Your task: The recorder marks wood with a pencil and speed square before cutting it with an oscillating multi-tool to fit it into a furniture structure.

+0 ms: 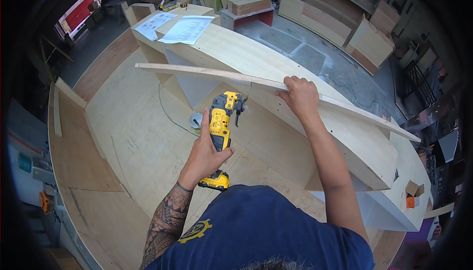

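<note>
My left hand (202, 159) is closed around the body of a yellow and black cordless oscillating multi-tool (220, 123). Its battery end points toward me, and its head is close to the near edge of a long, thin wooden strip (197, 71). That strip lies slantwise across the curved plywood counter frame (266, 60), with its left end out over the hollow inside. Farther right along it, my right hand (301, 95) grips the strip, fingers over the far edge and thumb on the near side. A thin dark line crosses the strip by the tool's head; whether it is the blade, I cannot tell.
Printed sheets (187, 29) lie on the frame's far left top. A small tin (196, 120) stands inside on the plywood floor, near a thin cable. An opened small box (414, 193) sits at the right. More wooden cabinets (325, 18) stand beyond on the workshop floor.
</note>
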Demonstrator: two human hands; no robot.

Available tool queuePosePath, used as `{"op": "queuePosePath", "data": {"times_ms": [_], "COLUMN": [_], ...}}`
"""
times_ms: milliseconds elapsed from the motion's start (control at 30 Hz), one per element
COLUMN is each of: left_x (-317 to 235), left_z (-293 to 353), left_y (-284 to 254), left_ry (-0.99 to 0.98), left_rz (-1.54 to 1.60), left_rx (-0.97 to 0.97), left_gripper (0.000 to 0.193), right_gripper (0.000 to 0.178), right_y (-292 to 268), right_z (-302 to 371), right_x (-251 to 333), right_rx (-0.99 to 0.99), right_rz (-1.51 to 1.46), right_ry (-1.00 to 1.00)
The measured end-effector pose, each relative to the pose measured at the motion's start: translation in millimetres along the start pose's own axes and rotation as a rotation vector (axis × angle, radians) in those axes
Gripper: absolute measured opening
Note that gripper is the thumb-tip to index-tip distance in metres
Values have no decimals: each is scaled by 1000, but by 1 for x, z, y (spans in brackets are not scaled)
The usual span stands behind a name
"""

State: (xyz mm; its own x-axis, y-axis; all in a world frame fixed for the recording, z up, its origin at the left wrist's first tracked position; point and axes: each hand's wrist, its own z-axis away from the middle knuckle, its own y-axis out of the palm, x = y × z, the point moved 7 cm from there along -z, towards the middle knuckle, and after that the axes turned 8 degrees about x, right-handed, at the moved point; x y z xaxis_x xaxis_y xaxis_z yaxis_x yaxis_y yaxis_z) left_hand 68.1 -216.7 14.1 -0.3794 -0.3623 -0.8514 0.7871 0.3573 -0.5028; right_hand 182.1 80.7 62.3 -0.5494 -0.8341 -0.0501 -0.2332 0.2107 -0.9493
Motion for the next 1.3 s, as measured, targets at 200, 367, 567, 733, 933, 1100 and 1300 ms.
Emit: {"op": "queuePosePath", "data": {"times_ms": [200,367,567,733,933,1100,1300], "left_x": [-1,1,-2,-1,-5,-4,0], "left_z": [-1,-3,-4,-5,-3,-2,-3], "left_y": [-1,1,1,-2,-2,-1,1], "left_ry": [-2,4,32,18,15,2,31], "left_rz": [-7,-10,-1,-8,0,22,-10], "left_rx": [-1,-5,-12,-19,-14,0,-22], "left_gripper": [126,127,125,126,124,125,125], "right_gripper": [42,44,46,46,47,48,47], "right_y": [0,1,1,1,0,2,1], "right_z": [-1,-3,-5,-5,-6,-7,-4], "right_x": [-1,-4,-5,-5,-3,-4,-1], "right_rx": [13,36,41,48,50,47,18], "right_rz": [-7,-17,-34,-27,-24,-2,0], "right_ry": [0,-4,-30,-48,-45,-41,-52]}}
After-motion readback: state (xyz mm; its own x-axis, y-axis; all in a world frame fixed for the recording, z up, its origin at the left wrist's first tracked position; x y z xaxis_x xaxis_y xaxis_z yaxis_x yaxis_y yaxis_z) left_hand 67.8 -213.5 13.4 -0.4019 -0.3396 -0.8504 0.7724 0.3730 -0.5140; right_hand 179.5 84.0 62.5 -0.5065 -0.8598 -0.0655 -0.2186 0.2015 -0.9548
